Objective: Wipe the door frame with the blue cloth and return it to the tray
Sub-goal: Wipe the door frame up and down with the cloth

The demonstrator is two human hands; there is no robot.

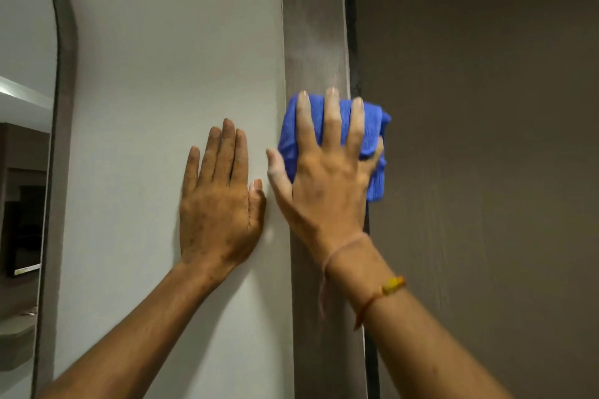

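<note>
A brown wooden door frame (314, 26) runs top to bottom through the middle of the view. My right hand (324, 172) lies flat on it, fingers spread, pressing a folded blue cloth (372, 133) against the wood. The cloth sticks out past my fingers toward the dark gap beside the door. Left of the frame, my left hand (220, 201) rests palm-down on the pale wall with nothing in it. No tray is in view.
The brown door (486, 139) fills the right side. A pale wall (162, 42) lies left of the frame. At the far left stands an arched mirror with a grey rim (63, 139).
</note>
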